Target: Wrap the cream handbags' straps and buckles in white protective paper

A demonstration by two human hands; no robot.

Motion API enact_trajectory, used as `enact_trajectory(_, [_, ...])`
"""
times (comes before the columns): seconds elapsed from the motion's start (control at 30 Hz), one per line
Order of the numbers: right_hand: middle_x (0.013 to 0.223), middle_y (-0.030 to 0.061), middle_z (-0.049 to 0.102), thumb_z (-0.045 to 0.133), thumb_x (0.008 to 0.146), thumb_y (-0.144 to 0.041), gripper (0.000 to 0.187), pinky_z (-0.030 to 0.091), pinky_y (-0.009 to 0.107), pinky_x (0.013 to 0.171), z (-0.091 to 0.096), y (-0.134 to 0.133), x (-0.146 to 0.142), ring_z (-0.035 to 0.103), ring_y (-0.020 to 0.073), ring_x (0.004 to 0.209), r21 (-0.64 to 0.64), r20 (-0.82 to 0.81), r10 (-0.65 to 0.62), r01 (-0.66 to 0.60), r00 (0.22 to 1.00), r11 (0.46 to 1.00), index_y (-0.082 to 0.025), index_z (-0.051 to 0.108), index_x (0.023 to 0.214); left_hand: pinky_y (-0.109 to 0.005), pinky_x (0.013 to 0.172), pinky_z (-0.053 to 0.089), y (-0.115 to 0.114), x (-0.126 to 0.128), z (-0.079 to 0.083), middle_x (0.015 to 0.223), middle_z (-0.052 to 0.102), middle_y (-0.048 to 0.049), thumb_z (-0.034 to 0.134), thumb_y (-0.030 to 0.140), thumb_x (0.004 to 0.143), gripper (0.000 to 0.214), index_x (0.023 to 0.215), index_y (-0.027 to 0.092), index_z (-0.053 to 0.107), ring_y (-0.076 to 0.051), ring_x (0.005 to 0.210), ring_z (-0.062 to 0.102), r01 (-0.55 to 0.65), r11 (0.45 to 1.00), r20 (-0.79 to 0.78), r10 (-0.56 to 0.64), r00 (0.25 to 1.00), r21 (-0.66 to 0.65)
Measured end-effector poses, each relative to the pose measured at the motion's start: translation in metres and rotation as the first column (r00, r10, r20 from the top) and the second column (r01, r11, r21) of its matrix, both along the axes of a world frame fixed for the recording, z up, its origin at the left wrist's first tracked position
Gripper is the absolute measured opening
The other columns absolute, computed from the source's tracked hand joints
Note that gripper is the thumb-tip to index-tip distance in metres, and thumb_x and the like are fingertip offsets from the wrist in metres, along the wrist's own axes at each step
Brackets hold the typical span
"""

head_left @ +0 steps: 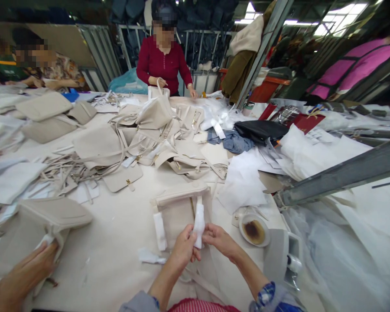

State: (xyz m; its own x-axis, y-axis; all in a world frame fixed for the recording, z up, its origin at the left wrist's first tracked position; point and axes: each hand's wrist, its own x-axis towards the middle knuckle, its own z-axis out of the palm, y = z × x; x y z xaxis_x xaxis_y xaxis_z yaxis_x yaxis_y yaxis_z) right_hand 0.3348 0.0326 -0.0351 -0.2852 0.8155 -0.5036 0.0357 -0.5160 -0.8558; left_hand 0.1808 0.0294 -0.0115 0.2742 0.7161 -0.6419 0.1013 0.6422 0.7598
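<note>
My left hand [183, 250] and my right hand [218, 239] meet near the table's front edge, both pinched on a strip of white foam wrap [199, 222] that covers a strap of a cream handbag [182, 208]. The bag lies flat in front of me with a second wrapped strap [159, 229] on its left. A loose scrap of white wrap [148, 256] lies on the table beside my left wrist.
Several cream bags and straps [156, 143] are piled mid-table. A small dish of brown liquid [254, 230] sits right of my hands. Another person's hand [29, 268] holds a bag at lower left. A person in red [164, 65] handles a bag at the far side. A metal beam [341, 173] crosses right.
</note>
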Motion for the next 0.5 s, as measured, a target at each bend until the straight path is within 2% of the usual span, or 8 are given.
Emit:
enact_trajectory(0.13, [0.073, 0.0005, 0.063, 0.059, 0.063, -0.026, 0.030, 0.038, 0.025, 0.064, -0.014, -0.001, -0.016, 0.056, 0.0147, 0.068, 0.043, 0.010, -0.126, 0.126, 0.992, 0.991, -0.014, 0.054, 0.090, -0.019, 0.035, 0.023, -0.005, 0.003, -0.009, 0.048, 0.049, 0.0064, 0.040, 0.034, 0.080, 0.046, 0.118, 0.013, 0.051, -0.008, 0.034, 0.046, -0.117, 0.993, -0.005, 0.117, 0.993, 0.013])
enact_trajectory(0.23, [0.063, -0.0030, 0.059, 0.059, 0.065, -0.026, 0.032, 0.035, 0.024, 0.058, -0.022, -0.005, -0.028, 0.051, 0.0121, 0.059, 0.017, 0.017, -0.206, 0.206, 0.978, 0.978, -0.013, 0.055, 0.094, -0.020, 0.033, 0.024, -0.007, 0.003, -0.015, 0.050, 0.049, 0.0063, 0.041, 0.033, 0.079, 0.055, 0.129, 0.012, 0.048, -0.008, 0.031, 0.044, -0.157, 0.985, -0.051, 0.161, 0.986, 0.076])
enact_trajectory(0.3, [0.059, -0.0052, 0.055, 0.059, 0.068, -0.028, 0.036, 0.032, 0.023, 0.054, -0.025, -0.008, -0.033, 0.046, 0.0103, 0.054, -0.005, -0.018, -0.238, 0.238, 0.971, 0.971, -0.014, 0.055, 0.101, -0.021, 0.033, 0.026, -0.009, 0.002, -0.015, 0.049, 0.048, 0.0068, 0.042, 0.030, 0.079, 0.064, 0.140, 0.013, 0.036, -0.009, 0.031, 0.043, -0.165, 0.981, -0.060, 0.172, 0.983, 0.104])
enact_trajectory(0.37, [0.058, -0.0052, 0.054, 0.058, 0.070, -0.029, 0.037, 0.030, 0.023, 0.051, -0.027, -0.010, -0.037, 0.045, 0.0101, 0.051, -0.032, -0.072, -0.244, 0.242, 0.967, 0.970, -0.014, 0.055, 0.104, -0.021, 0.034, 0.028, -0.010, 0.001, -0.013, 0.045, 0.048, 0.0074, 0.042, 0.027, 0.080, 0.074, 0.148, 0.014, 0.016, -0.010, 0.031, 0.043, -0.158, 0.983, -0.049, 0.164, 0.985, 0.095])
enact_trajectory(0.43, [0.060, -0.0040, 0.056, 0.058, 0.067, -0.028, 0.038, 0.032, 0.024, 0.049, -0.028, -0.011, -0.040, 0.044, 0.0106, 0.048, -0.076, -0.113, -0.252, 0.244, 0.961, 0.967, -0.014, 0.055, 0.102, -0.021, 0.036, 0.031, -0.012, 0.001, -0.010, 0.045, 0.052, 0.0064, 0.044, 0.026, 0.081, 0.081, 0.149, 0.016, 0.001, -0.012, 0.034, 0.047, -0.149, 0.986, -0.008, 0.150, 0.989, 0.072])
enact_trajectory(0.5, [0.062, -0.0027, 0.058, 0.058, 0.061, -0.025, 0.039, 0.034, 0.025, 0.049, -0.026, -0.010, -0.041, 0.045, 0.0110, 0.048, -0.108, -0.113, -0.286, 0.275, 0.952, 0.956, -0.014, 0.056, 0.099, -0.022, 0.037, 0.034, -0.014, 0.000, -0.006, 0.048, 0.056, 0.0052, 0.048, 0.027, 0.080, 0.088, 0.149, 0.018, -0.007, -0.013, 0.037, 0.050, -0.166, 0.984, 0.038, 0.164, 0.986, 0.059])
